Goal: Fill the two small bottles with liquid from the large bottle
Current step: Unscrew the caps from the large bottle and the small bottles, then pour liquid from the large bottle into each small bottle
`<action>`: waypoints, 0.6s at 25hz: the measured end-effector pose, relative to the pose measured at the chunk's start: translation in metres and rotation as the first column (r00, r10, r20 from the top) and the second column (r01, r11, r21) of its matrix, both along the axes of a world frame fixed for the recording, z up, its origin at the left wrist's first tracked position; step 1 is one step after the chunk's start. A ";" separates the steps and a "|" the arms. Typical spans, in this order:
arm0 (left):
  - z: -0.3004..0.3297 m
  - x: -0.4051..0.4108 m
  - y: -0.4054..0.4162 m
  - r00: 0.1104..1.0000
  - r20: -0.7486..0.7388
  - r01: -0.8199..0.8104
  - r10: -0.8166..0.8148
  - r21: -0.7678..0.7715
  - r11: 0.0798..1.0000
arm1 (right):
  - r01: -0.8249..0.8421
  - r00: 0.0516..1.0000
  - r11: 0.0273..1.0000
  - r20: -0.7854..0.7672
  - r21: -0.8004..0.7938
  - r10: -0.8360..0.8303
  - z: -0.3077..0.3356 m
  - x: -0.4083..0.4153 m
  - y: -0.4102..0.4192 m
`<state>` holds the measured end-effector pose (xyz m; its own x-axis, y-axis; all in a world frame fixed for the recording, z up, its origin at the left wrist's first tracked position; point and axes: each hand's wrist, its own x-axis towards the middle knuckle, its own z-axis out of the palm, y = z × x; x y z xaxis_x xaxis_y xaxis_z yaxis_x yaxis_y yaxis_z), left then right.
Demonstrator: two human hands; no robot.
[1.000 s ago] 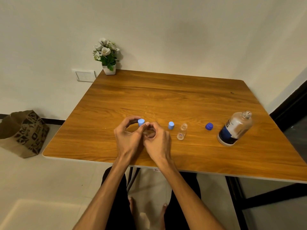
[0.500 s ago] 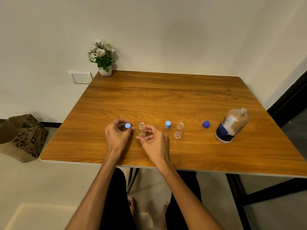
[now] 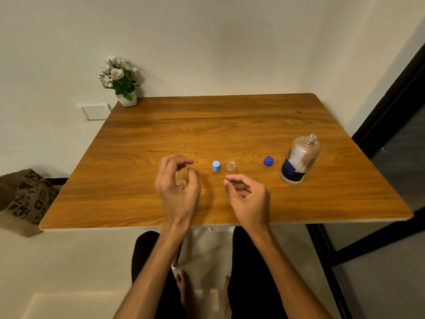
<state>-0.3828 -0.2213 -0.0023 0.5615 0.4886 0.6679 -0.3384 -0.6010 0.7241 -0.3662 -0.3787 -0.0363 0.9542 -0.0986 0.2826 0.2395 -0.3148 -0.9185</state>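
Since half a second ago the hands have drawn apart and the right hand (image 3: 249, 199) has let go of the small bottle (image 3: 181, 179), which now stands partly hidden behind the left hand (image 3: 178, 187). The left fingers curl loosely around it; whether they touch cannot be told. The right hand is half open and empty, just before the second small bottle (image 3: 231, 168). Between the bottles stands a light blue cap (image 3: 216, 166). To the right, on the wooden table (image 3: 230, 125), a dark blue cap (image 3: 268, 161) lies beside the uncapped large bottle (image 3: 300, 160).
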 end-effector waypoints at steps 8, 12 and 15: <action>-0.040 0.033 -0.061 0.934 -0.314 0.163 -0.172 -0.053 0.985 | 0.470 0.876 0.870 0.041 0.148 -0.480 0.013 0.016 -0.103; -0.051 0.042 -0.064 0.908 -0.376 0.159 -0.185 -0.100 0.982 | 0.461 0.886 0.887 0.043 0.009 -0.461 0.014 0.044 -0.121; -0.051 0.045 -0.064 0.899 -0.381 0.173 -0.217 -0.146 0.974 | 0.389 0.921 0.921 0.019 -0.035 -0.388 0.010 0.062 -0.121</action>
